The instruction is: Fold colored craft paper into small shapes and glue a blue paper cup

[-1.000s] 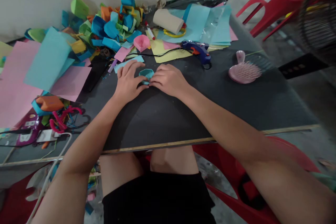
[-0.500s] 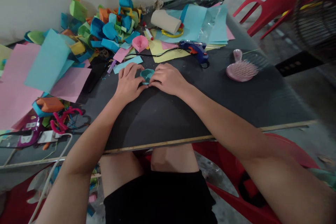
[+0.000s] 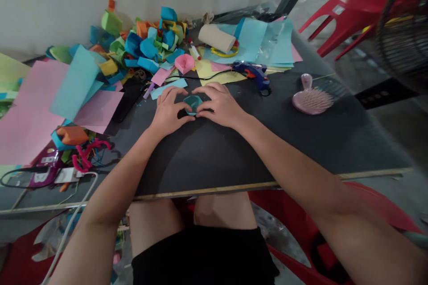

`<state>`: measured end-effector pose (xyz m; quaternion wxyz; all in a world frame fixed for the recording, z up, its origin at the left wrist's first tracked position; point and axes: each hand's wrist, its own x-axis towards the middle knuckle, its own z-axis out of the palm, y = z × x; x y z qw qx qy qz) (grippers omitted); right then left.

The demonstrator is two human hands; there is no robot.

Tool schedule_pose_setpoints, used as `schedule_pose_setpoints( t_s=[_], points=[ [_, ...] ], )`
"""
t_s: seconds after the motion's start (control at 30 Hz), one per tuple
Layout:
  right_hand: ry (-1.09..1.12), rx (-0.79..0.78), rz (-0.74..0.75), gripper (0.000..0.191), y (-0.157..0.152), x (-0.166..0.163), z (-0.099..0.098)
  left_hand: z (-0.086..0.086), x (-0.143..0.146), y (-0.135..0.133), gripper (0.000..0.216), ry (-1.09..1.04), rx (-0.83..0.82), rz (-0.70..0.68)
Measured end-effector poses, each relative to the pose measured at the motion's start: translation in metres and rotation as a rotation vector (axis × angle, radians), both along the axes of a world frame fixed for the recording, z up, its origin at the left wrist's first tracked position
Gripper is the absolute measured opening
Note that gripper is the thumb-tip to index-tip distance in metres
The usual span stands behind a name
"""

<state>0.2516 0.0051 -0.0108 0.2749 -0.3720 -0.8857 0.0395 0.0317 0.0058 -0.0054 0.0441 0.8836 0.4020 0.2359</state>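
Note:
A small folded teal paper piece [image 3: 193,103] rests on the dark tabletop [image 3: 234,151], pinched between both hands. My left hand [image 3: 169,111] curls round its left side with fingertips on it. My right hand [image 3: 219,104] covers its right side, thumb and fingers pressing the paper. A folded pink paper shape [image 3: 185,63] lies just beyond, near a pile of folded coloured papers [image 3: 150,44].
Pink and blue sheets [image 3: 63,93] cover the left of the table. A blue glue gun [image 3: 254,73], a paper roll [image 3: 216,38] and a pink hairbrush [image 3: 310,98] lie at the back and right. Pink scissors [image 3: 85,156] sit at the left edge. Red chairs [image 3: 347,4] stand beyond.
The hands stayed together on the teal piece, with fingers shifting round it. The view tilted slightly, so everything sits a little lower in the frame.

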Motion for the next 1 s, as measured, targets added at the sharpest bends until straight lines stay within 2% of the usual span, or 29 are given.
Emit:
schedule_pose_setpoints(
  t_s=[0.17,0.37,0.53,0.7,0.8,1.0],
  points=[
    [0.021,0.002,-0.007,0.010,0.0029,0.0012,-0.0034,-0.0040,-0.0014,0.0043,0.015,-0.005,-0.028,-0.027],
    [0.013,-0.019,-0.008,0.016,0.0031,-0.0001,-0.0009,-0.0017,-0.0019,0.0055,0.017,-0.018,-0.018,-0.082],
    [0.019,-0.044,0.026,0.020,0.0031,-0.0009,-0.0009,0.0004,-0.0025,0.0027,0.019,0.006,-0.004,-0.076],
    [0.046,-0.003,0.030,0.012,0.0009,-0.0004,-0.0017,-0.0005,0.0010,0.0006,0.020,0.025,0.013,-0.049],
    [0.038,0.047,0.017,0.012,0.0003,-0.0012,-0.0022,-0.0003,0.0014,0.0013,0.019,0.032,0.065,-0.048],
    [0.074,0.215,-0.103,0.025,-0.0009,-0.0027,-0.0033,0.0005,-0.0004,-0.0014,0.020,0.044,0.270,-0.019]
  ],
)
